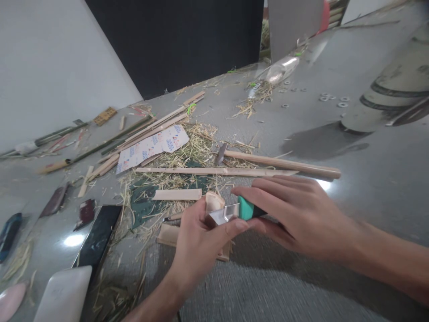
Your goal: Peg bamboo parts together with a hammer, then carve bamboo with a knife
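My left hand [201, 237] is closed around a short piece of pale bamboo [213, 202], whose end sticks up past the fingers. In my right hand [295, 214] is a utility knife [246, 208] with a green and black handle, its blade pointing left against or just in front of the bamboo. The left thumb reaches along the underside of the blade. Just beyond the hands lie a split bamboo strip [177, 194] and a long pointed bamboo stick [214, 171]. Another flat bamboo piece [168, 235] is partly hidden behind the left hand.
A hammer [281, 163] lies behind my right hand. Shavings [197, 143] and a sandpaper sheet [154, 146] cover the middle. At left are a black phone [100, 235], a white device [63, 295] and bamboo poles [110, 143]. Washers [324, 96] and a large cylinder [385, 94] stand right.
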The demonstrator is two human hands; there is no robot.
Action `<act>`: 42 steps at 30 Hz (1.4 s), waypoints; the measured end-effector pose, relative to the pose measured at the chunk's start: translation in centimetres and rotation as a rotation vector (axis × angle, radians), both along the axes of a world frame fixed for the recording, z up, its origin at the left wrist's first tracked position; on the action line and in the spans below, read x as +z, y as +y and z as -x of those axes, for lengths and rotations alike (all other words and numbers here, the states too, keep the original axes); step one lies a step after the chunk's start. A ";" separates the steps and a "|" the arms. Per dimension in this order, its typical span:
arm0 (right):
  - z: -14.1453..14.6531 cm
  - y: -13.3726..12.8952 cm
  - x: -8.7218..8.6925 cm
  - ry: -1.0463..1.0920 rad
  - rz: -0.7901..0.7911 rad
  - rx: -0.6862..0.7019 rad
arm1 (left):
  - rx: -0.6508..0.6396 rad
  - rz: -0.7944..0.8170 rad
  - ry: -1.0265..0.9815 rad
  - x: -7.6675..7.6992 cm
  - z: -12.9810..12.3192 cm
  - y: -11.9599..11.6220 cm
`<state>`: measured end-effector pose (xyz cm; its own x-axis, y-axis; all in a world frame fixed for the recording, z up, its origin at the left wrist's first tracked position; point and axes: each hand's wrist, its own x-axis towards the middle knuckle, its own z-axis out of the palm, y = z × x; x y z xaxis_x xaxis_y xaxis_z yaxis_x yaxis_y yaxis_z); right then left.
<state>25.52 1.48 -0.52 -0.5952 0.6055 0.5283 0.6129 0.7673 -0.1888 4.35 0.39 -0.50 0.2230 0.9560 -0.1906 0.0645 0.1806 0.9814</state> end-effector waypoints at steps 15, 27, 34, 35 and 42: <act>0.5 -1.0 0.0 -0.059 -0.171 -0.150 | -0.017 0.052 -0.053 -0.8 0.4 -0.4; -0.4 -0.1 0.3 0.046 -0.053 -0.284 | 0.001 0.123 -0.325 -1.7 0.8 0.4; -0.3 0.1 -0.4 0.056 0.035 -0.237 | -0.200 0.157 -0.741 -1.9 0.9 0.7; -0.3 0.1 -0.4 0.058 0.046 -0.236 | -0.219 0.173 -0.778 -1.9 0.9 0.7; -0.4 0.3 -0.5 0.070 0.123 -0.210 | -0.282 0.261 -0.895 -1.4 1.2 1.4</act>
